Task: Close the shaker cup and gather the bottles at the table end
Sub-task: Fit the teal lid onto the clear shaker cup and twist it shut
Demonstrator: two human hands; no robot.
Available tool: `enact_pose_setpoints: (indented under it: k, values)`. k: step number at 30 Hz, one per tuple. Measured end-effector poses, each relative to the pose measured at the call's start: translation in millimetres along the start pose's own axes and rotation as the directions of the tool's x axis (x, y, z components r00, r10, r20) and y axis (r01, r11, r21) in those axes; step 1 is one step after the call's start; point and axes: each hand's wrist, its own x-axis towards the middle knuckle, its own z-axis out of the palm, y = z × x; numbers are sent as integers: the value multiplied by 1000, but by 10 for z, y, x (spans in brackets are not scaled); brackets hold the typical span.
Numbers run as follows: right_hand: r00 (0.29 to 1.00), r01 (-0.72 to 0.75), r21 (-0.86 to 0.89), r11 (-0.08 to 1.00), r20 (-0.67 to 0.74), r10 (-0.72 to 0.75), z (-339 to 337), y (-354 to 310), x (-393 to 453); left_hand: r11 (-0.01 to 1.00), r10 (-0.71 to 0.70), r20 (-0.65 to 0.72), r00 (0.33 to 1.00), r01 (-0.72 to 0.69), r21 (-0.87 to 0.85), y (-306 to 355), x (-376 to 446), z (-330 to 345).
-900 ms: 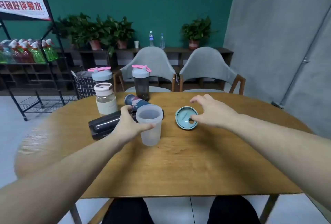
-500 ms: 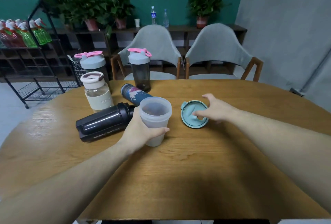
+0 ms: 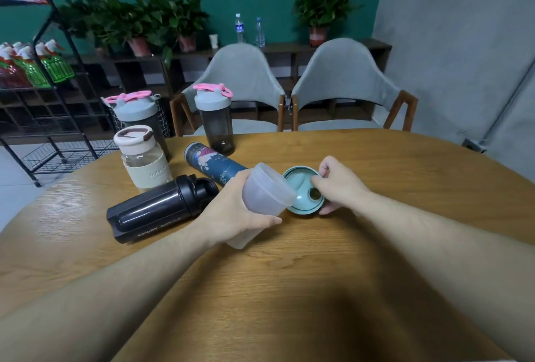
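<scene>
My left hand [image 3: 231,214] grips the clear frosted shaker cup [image 3: 265,191], tilted with its open mouth toward the right. My right hand [image 3: 337,185] holds the teal lid [image 3: 301,188] by its edge, tipped up right beside the cup's rim. A black sport bottle [image 3: 156,211] lies on its side to the left. A dark blue patterned bottle [image 3: 212,163] lies behind the cup. A glass bottle with a cream sleeve [image 3: 143,157] and two dark shakers with grey lids and pink caps [image 3: 214,118] [image 3: 139,118] stand further back.
The round wooden table [image 3: 289,275] stretches toward me. Two grey chairs [image 3: 344,86] stand at its far side. A black wire rack [image 3: 43,78] with spray bottles stands at the left, with potted plants on a shelf behind.
My right hand has lifted the teal lid off the table and tipped it up. My left hand has tilted the cup toward the lid.
</scene>
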Motion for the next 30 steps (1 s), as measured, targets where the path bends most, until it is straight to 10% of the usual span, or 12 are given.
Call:
enact_pose_setpoints:
  k: [13,30]
  values:
    - [989,143,446,883,-45,-138,0,-153,-533,987,6,30,1000,-10,159,406,13,78]
    - [896,-212,863,458,359,-262,-327,-59,-727,945,200,189,961,-241,222,646,6,-167]
